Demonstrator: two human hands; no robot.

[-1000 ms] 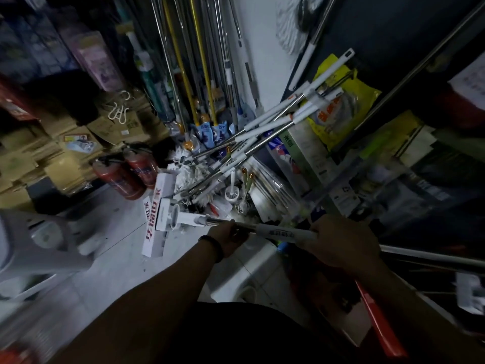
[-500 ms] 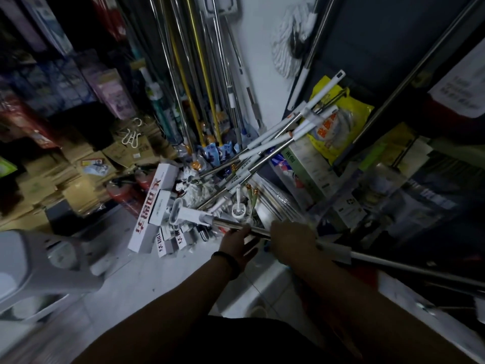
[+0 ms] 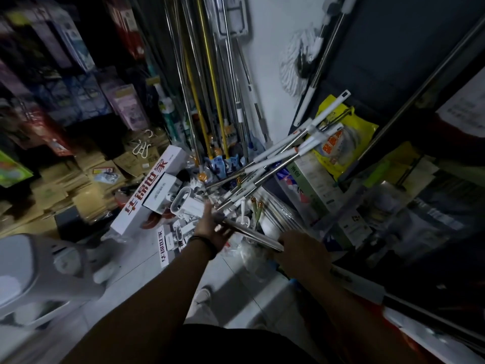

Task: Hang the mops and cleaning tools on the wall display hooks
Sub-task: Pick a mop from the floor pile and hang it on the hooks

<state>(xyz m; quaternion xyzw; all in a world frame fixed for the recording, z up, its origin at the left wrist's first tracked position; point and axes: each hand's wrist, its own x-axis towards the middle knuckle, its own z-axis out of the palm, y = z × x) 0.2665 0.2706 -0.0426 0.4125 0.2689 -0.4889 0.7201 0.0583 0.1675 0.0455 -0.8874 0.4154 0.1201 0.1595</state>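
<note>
Sliding along the shaft since a second ago, the right hand (image 3: 301, 252) now sits nearer the left hand (image 3: 213, 229), which has loosened from its earlier clasp. At the centre of the frame the left hand's fingers lie nearly straight against the mop pole (image 3: 249, 233), touching it without curling round it; a dark band circles that wrist. The right hand, just right of centre, has its fingers wrapped round the same pole and grips it.

The pole runs low and slanted from its white plastic head (image 3: 185, 203), left of centre, down toward the lower right edge. Just above it, a bundle of loose poles (image 3: 275, 158) leans against a yellow bag (image 3: 341, 137). More long poles (image 3: 210, 88) hang upright at the upper centre, and a white string mop (image 3: 292, 72) hangs on the pale wall at the upper right. A long white box (image 3: 147, 195) with red characters lies to the left of the plastic head.
</note>
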